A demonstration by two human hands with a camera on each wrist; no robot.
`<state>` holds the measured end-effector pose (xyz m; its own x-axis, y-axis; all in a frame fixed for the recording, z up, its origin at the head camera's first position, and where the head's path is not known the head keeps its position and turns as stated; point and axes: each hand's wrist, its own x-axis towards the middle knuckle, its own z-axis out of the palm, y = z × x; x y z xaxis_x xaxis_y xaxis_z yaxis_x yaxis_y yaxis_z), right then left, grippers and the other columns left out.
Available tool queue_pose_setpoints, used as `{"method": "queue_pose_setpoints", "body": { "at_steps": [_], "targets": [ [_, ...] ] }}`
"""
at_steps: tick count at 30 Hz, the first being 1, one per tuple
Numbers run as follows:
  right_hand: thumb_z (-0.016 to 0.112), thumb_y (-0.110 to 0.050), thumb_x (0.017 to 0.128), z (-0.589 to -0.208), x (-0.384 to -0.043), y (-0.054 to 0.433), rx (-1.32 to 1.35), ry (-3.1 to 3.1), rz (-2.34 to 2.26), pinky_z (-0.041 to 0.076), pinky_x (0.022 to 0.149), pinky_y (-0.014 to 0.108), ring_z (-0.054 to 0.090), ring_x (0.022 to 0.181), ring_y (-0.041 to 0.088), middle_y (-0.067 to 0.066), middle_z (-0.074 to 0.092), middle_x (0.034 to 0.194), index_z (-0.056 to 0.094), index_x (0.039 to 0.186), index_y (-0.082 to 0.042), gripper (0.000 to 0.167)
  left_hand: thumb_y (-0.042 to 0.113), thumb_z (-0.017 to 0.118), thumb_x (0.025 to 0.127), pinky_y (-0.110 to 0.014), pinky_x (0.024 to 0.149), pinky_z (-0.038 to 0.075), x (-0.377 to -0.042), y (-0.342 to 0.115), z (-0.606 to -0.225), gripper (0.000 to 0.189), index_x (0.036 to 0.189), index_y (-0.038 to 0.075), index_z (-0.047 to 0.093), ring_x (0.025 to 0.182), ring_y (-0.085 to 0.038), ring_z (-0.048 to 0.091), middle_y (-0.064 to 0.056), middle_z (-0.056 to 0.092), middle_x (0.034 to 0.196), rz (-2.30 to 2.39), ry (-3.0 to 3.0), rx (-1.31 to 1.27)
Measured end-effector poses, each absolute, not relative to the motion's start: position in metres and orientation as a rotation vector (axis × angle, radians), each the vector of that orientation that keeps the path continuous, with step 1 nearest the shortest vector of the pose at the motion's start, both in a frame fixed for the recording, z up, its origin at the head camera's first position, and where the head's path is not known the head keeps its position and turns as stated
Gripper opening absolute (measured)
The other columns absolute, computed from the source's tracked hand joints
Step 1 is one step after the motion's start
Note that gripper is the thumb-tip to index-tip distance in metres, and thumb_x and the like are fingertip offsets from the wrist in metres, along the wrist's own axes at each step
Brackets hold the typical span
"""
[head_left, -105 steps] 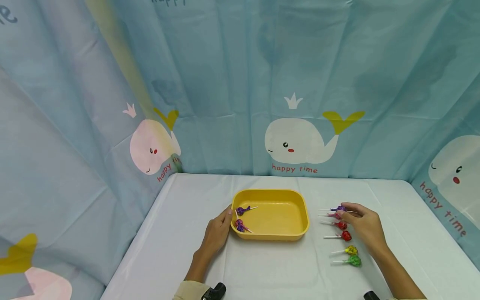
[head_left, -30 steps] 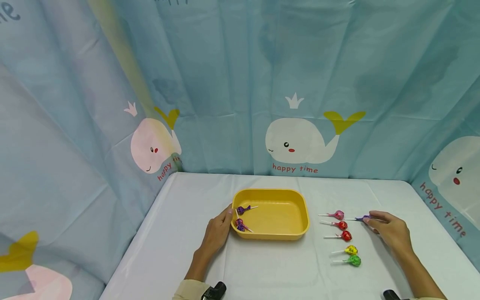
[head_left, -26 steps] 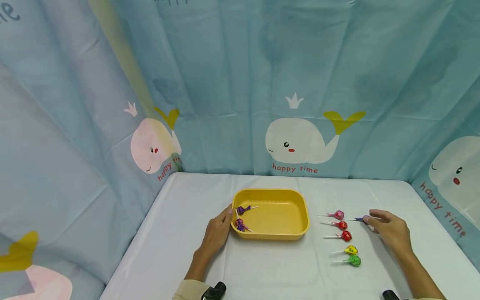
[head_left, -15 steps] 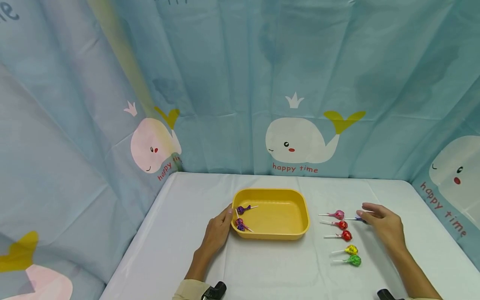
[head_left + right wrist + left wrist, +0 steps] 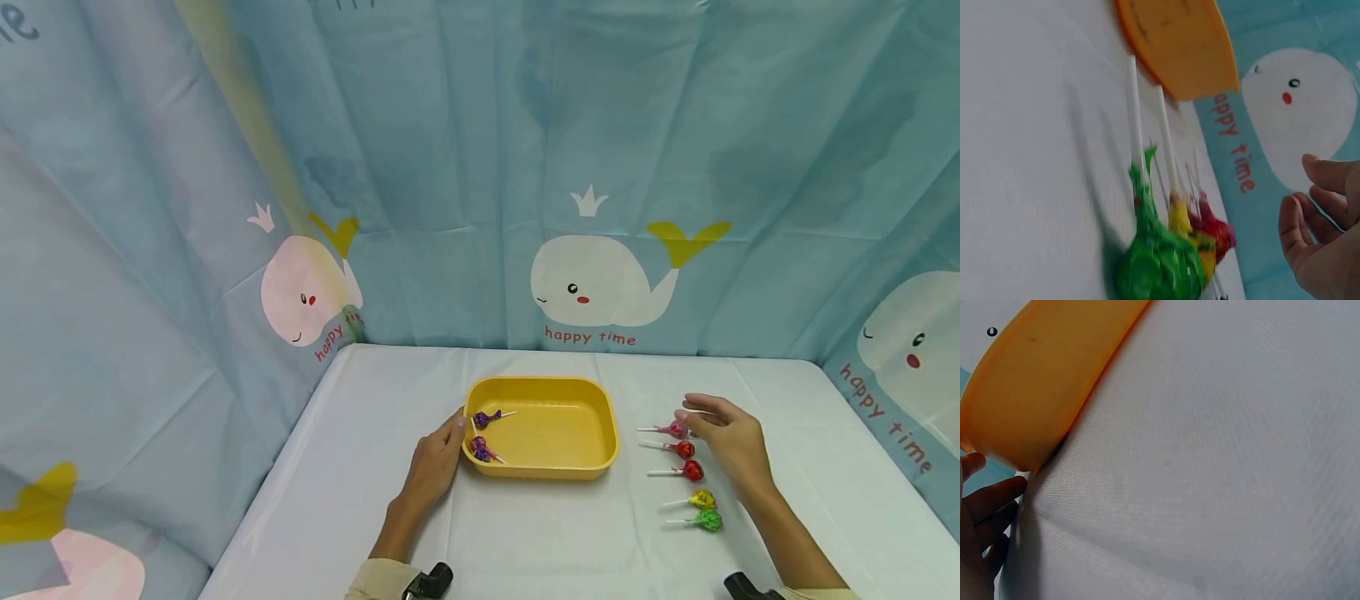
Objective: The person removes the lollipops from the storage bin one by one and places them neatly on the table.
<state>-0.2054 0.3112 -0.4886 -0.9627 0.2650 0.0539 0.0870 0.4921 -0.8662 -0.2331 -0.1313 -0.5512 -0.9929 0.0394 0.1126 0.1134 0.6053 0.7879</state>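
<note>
At the yellow tray's (image 5: pixel 558 471) left end, my left hand (image 5: pixel 433 462) touches the rim and outer wall; in the left wrist view its fingers (image 5: pixel 997 497) look fairly straight beside the orange-looking wall. My right hand (image 5: pixel 731 442) hovers at the head of a pink lollipop (image 5: pixel 670 430), thumb and fingers apart. Nothing sits between its fingers in the right wrist view. Below lie two red lollipops (image 5: pixel 692 471), a yellow lollipop (image 5: pixel 703 499) and a green lollipop (image 5: pixel 708 521), sticks pointing left. The right hand hides the purple lollipop set down to the right of the row.
Inside the tray, along its left side, lie a purple lollipop (image 5: pixel 486 420) and purple-and-pink lollipops (image 5: pixel 480 450). A white cloth (image 5: pixel 540 533) covers the table. Blue curtains (image 5: pixel 465 167) with whale prints hang behind and at both sides.
My right hand took the purple lollipop from the row's top, set it down farther right and let go. It has since moved left to the pink one. The left hand stays put.
</note>
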Motion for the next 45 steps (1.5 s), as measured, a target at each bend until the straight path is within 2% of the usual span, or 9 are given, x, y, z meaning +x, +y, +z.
{"method": "queue_pose_setpoints", "body": {
  "at_steps": [4,6,11,16,19,25,32,41,45],
  "targets": [
    [0.068,-0.05,0.102,-0.486,-0.208,0.297,-0.294,-2.557,1.505,0.048,0.086,0.003,0.059,0.093,-0.021,0.017,0.068,0.142,0.063,0.146,-0.008,0.06,0.063,0.032,0.112,-0.054,0.122,0.041,-0.233,-0.131,-0.551,0.065,0.16,0.023,0.05,0.146,-0.032,0.053,-0.002,0.056,0.156,-1.354,-2.739,-0.124],
    [0.069,-0.049,0.102,-0.485,-0.209,0.29,-0.281,-2.542,1.539,0.051,0.086,0.004,0.061,0.093,-0.019,0.017,0.068,0.142,0.064,0.145,-0.008,0.06,0.063,0.032,0.112,-0.054,0.123,0.041,-0.233,-0.131,-0.551,0.065,0.16,0.023,0.05,0.146,-0.031,0.052,-0.002,0.056,0.156,-1.358,-2.741,-0.12],
    [0.072,-0.049,0.1,-0.483,-0.212,0.272,-0.258,-2.518,1.626,0.06,0.085,0.015,0.074,0.1,0.005,0.016,0.068,0.141,0.064,0.145,-0.008,0.06,0.062,0.032,0.112,-0.054,0.122,0.041,-0.232,-0.131,-0.551,0.064,0.16,0.023,0.05,0.146,-0.031,0.053,-0.002,0.056,0.156,-1.36,-2.74,-0.121],
    [0.075,-0.049,0.098,-0.479,-0.214,0.252,-0.213,-2.509,1.688,0.057,0.086,0.011,0.075,0.109,0.023,0.014,0.069,0.141,0.065,0.143,-0.01,0.06,0.062,0.033,0.112,-0.054,0.122,0.042,-0.232,-0.131,-0.55,0.063,0.16,0.024,0.051,0.145,-0.031,0.054,-0.002,0.057,0.155,-1.353,-2.732,-0.123],
    [0.076,-0.047,0.098,-0.477,-0.216,0.24,-0.195,-2.501,1.726,0.055,0.087,0.009,0.074,0.108,0.02,0.013,0.069,0.14,0.066,0.141,-0.01,0.058,0.062,0.033,0.112,-0.053,0.122,0.042,-0.232,-0.131,-0.55,0.063,0.16,0.025,0.051,0.145,-0.031,0.053,-0.002,0.057,0.155,-1.355,-2.732,-0.122],
    [0.081,-0.038,0.096,-0.477,-0.219,0.218,-0.121,-2.449,1.855,0.058,0.089,0.014,0.072,0.103,0.008,0.015,0.07,0.136,0.069,0.137,-0.005,0.054,0.062,0.033,0.112,-0.054,0.122,0.042,-0.232,-0.131,-0.551,0.064,0.159,0.023,0.051,0.145,-0.031,0.053,-0.002,0.056,0.156,-1.367,-2.73,-0.123],
    [0.08,-0.033,0.097,-0.478,-0.219,0.192,-0.05,-2.455,1.869,0.057,0.09,0.013,0.07,0.115,0.024,0.013,0.071,0.134,0.071,0.134,-0.005,0.048,0.062,0.033,0.112,-0.054,0.122,0.042,-0.233,-0.131,-0.552,0.062,0.16,0.026,0.05,0.145,-0.031,0.053,-0.002,0.056,0.156,-1.369,-2.728,-0.119],
    [0.084,-0.03,0.094,-0.479,-0.224,0.164,0.013,-2.444,1.926,0.061,0.09,0.019,0.073,0.109,0.025,0.016,0.073,0.128,0.074,0.13,-0.005,0.045,0.063,0.033,0.111,-0.053,0.122,0.042,-0.233,-0.131,-0.553,0.063,0.16,0.025,0.05,0.146,-0.03,0.053,-0.001,0.056,0.156,-1.36,-2.729,-0.122],
    [0.084,-0.024,0.093,-0.481,-0.226,0.152,0.045,-2.446,1.941,0.062,0.088,0.021,0.073,0.107,0.024,0.014,0.075,0.125,0.076,0.126,-0.008,0.037,0.062,0.033,0.112,-0.053,0.122,0.042,-0.233,-0.131,-0.552,0.063,0.159,0.025,0.051,0.145,-0.03,0.053,-0.001,0.057,0.155,-1.355,-2.73,-0.118]
  ]
}}
